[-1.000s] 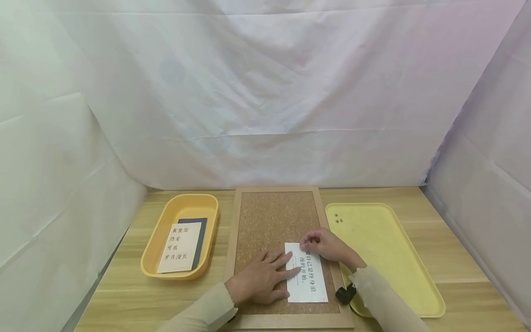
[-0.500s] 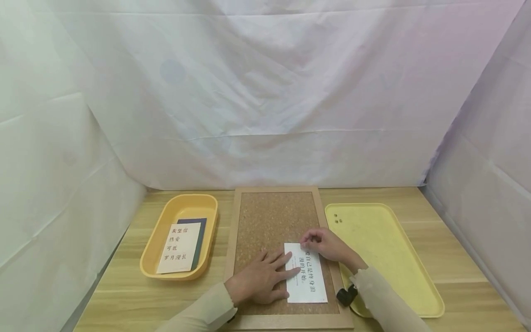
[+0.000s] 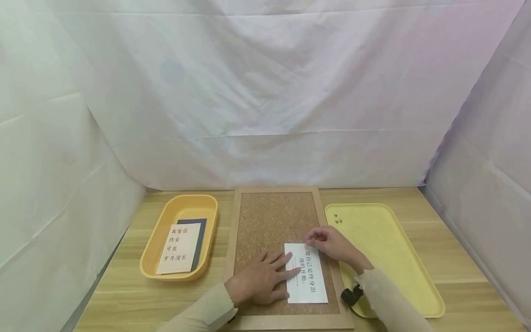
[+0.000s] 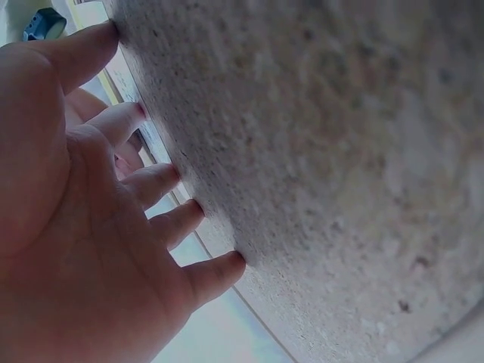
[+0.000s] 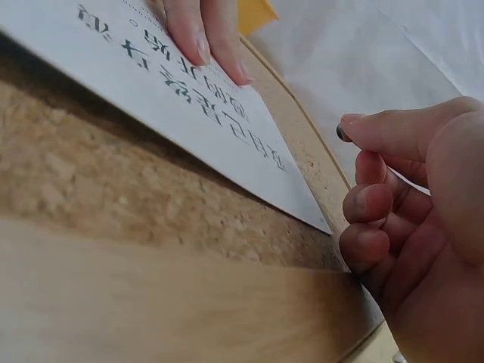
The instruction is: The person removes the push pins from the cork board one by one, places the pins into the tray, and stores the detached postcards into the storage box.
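Note:
A white card (image 3: 307, 288) with printed characters lies on the right part of a wood-framed cork board (image 3: 274, 212). My left hand (image 3: 263, 279) rests on board and card with its fingers spread, the fingertips holding down the card's left side. My right hand (image 3: 329, 244) is at the card's top edge, fingers curled in. In the right wrist view, a small dark thumbtack (image 5: 342, 133) is pinched at the tip of the thumb, raised off the card. The thumbtack's point is not visible. In the left wrist view, the left fingertips touch the cork.
An orange bin (image 3: 149, 253) on the left holds a cream card (image 3: 178, 249) over dark blue and green ones. On the right, a yellow tray (image 3: 386, 249) has a few small thumbtacks (image 3: 337, 221) near its far left corner. White cloth (image 3: 265, 92) hangs behind the table.
My right hand has shifted slightly right and lifted a little from the card's top edge. The left hand and the card stay in place.

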Demonstrator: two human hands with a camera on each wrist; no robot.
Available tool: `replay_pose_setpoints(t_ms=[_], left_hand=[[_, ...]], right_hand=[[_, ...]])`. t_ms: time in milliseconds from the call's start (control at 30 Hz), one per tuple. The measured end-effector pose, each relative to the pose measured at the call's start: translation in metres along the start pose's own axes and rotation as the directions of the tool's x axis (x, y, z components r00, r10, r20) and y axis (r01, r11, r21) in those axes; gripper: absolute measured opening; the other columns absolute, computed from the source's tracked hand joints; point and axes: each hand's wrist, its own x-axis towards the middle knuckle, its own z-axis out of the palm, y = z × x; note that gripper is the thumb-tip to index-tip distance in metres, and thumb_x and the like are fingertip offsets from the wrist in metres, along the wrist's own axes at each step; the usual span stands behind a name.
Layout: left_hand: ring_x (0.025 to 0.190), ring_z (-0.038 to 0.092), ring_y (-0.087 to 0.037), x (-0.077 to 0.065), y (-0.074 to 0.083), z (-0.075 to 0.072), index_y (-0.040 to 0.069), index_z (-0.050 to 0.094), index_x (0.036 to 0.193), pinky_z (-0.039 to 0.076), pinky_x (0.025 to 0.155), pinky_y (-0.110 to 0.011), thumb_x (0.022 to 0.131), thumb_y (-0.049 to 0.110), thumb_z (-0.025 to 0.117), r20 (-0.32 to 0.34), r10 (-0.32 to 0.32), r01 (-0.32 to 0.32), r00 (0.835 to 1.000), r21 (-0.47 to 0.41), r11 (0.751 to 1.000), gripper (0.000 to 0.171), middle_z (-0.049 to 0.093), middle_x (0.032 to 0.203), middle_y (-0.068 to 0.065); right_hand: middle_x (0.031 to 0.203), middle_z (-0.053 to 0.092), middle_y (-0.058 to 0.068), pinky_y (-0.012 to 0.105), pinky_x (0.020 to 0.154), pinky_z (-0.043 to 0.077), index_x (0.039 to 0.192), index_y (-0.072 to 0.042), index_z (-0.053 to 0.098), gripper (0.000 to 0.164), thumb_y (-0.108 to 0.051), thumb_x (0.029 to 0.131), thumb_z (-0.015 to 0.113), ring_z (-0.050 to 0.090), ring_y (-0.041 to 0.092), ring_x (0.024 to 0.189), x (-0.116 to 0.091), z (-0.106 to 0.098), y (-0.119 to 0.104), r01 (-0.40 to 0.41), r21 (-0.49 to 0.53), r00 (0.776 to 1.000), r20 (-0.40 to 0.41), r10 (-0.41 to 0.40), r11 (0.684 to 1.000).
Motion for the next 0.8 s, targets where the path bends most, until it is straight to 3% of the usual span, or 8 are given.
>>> replay_pose_setpoints(t_ms=[333,800], left_hand=[[0.143,0.012,-0.024,0.000,0.000,0.001,0.041,0.020,0.146,0.025,0.110,-0.054,0.092,0.060,0.037,0.005,-0.004,0.004,1.000,-0.001,1.000,0.060,0.016,0.156,0.001],[0.143,0.013,-0.024,0.002,-0.001,0.004,0.042,0.022,0.146,0.024,0.110,-0.054,0.092,0.058,0.040,-0.005,-0.003,0.003,1.000,-0.028,1.000,0.059,0.017,0.156,0.000]], right_hand=[[0.093,0.068,0.000,0.025,0.073,0.052,0.090,-0.014,0.068,0.006,-0.016,0.089,0.063,0.062,0.013,0.084,-0.010,-0.017,0.010,0.018,-0.013,1.000,-0.024,-0.018,1.000],[0.093,0.068,0.000,0.022,0.076,0.052,0.091,-0.013,0.069,0.006,-0.016,0.088,0.064,0.063,0.015,0.090,-0.023,-0.042,0.027,-0.097,-0.055,0.990,-0.110,0.091,0.994]])
